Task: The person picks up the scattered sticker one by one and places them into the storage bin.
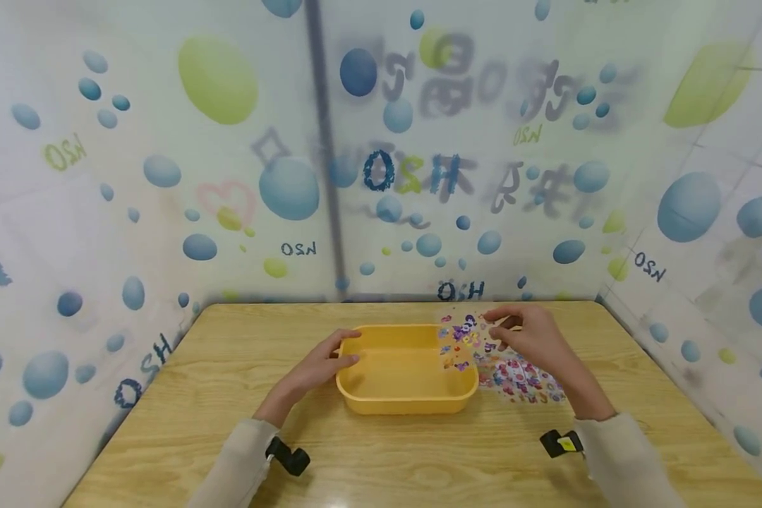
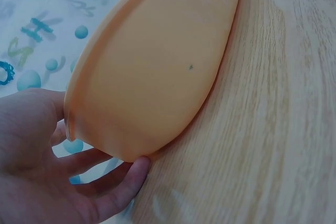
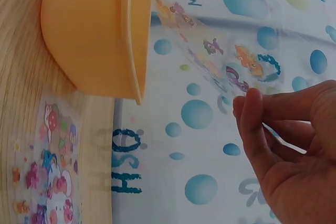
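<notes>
A yellow plastic basin [image 1: 406, 406] stands on the table with its inside bare. My left hand [image 1: 317, 361] grips its left end, thumb over the rim; the left wrist view shows fingers against the outer wall of the basin [image 2: 157, 66]. Above the basin's right end, my right hand [image 1: 533, 339] pinches a clear sticker sheet [image 1: 465, 335] by its edge between thumb and fingertips. The sheet hangs tilted, with small colourful cartoon figures on it, plain in the right wrist view [image 3: 212, 45]. More sticker sheets [image 1: 523, 382] lie on the table right of the basin, partly overlapped by my right forearm.
The wood-grain table [image 1: 381, 458] extends around the basin. Pale curtains [image 1: 381, 233] printed with blue and green dots and lettering enclose the back and both sides. A dark strap device sits at each wrist.
</notes>
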A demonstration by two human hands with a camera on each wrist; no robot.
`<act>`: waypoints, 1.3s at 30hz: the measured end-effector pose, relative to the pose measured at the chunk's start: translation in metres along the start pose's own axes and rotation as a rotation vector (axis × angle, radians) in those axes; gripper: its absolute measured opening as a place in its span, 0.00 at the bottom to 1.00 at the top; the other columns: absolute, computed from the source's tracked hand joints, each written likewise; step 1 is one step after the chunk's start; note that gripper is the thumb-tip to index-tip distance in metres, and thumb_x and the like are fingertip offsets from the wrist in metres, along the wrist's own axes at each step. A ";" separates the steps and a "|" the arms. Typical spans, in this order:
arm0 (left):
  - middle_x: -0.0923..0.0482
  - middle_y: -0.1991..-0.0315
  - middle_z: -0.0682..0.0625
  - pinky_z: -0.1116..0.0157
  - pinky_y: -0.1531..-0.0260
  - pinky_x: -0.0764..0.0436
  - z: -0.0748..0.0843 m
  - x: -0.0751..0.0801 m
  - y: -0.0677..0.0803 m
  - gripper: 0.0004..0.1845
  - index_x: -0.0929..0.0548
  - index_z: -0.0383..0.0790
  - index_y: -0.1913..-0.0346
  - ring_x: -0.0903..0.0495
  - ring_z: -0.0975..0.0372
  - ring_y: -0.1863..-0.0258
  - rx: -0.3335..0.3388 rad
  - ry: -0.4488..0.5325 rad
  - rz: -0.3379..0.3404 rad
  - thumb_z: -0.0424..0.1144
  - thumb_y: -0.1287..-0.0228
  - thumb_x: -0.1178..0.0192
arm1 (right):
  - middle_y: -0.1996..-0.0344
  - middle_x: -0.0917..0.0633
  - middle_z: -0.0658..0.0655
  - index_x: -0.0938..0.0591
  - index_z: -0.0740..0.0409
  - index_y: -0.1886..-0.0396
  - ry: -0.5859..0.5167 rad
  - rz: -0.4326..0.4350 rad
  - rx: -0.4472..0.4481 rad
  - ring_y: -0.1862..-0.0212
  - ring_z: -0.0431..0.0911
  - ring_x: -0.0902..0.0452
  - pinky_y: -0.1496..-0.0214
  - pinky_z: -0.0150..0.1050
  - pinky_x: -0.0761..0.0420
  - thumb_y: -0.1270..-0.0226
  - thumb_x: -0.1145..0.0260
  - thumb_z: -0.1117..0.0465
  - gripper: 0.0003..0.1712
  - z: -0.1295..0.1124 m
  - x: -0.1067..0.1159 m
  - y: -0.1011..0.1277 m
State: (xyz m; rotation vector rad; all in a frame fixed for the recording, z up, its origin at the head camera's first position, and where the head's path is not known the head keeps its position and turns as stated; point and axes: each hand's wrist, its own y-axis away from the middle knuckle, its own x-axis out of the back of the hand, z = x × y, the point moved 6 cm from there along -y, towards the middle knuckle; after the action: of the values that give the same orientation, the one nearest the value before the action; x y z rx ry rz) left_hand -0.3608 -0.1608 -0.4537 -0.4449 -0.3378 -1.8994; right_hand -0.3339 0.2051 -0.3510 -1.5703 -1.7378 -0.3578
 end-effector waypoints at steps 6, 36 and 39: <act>0.39 0.21 0.40 0.53 0.42 0.20 -0.002 -0.001 0.000 0.27 0.33 0.45 0.24 0.26 0.46 0.35 0.011 0.002 -0.002 0.41 0.21 0.44 | 0.50 0.12 0.64 0.14 0.62 0.46 -0.013 -0.046 -0.021 0.65 0.44 0.15 0.66 0.33 0.14 0.29 0.33 0.68 0.14 -0.011 -0.014 -0.007; 0.39 0.20 0.41 0.46 0.35 0.24 -0.001 0.000 -0.001 0.26 0.31 0.48 0.25 0.29 0.43 0.31 0.021 -0.001 0.005 0.43 0.22 0.43 | 0.61 0.10 0.58 0.12 0.64 0.50 0.047 -0.279 0.035 0.72 0.40 0.17 0.64 0.43 0.12 0.30 0.31 0.68 0.12 -0.043 -0.075 -0.042; 0.40 0.20 0.40 0.47 0.37 0.23 -0.002 -0.001 -0.001 0.26 0.31 0.48 0.25 0.28 0.43 0.31 0.022 0.005 0.003 0.42 0.22 0.43 | 0.60 0.10 0.59 0.13 0.65 0.50 0.048 -0.311 0.054 0.73 0.40 0.17 0.65 0.43 0.12 0.30 0.32 0.68 0.12 -0.048 -0.080 -0.042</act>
State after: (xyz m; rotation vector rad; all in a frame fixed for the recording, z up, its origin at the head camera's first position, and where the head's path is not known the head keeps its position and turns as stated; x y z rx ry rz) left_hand -0.3619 -0.1606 -0.4557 -0.4257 -0.3537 -1.8915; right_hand -0.3603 0.1060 -0.3617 -1.2434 -1.9395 -0.4921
